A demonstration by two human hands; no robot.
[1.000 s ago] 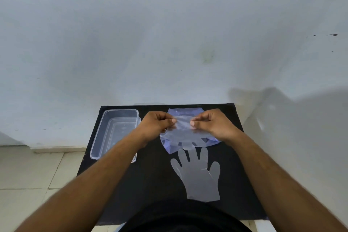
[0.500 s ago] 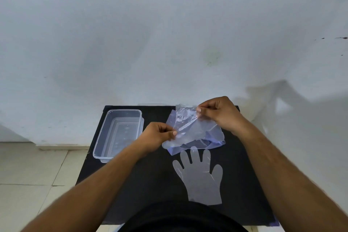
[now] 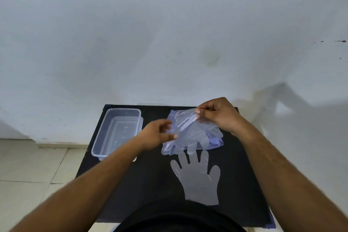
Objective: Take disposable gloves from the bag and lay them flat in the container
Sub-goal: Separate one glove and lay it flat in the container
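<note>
A bluish plastic bag of disposable gloves lies at the back middle of the black table. My right hand pinches the cuff of a clear glove and holds it up above the bag. My left hand is blurred at the bag's left edge, fingers loosely curled against the plastic; its grip is unclear. Another clear glove lies flat on the table in front of the bag, fingers pointing away from me. A clear rectangular container stands at the back left with nothing visible in it.
The table stands against a pale wall, with tiled floor off its left side. A dark rounded shape, my own body, covers the table's near edge.
My right hand has lifted up and back, drawing a glove out of the bag. My left hand has loosened and shifted at the bag's left edge. The camera has moved closer.
</note>
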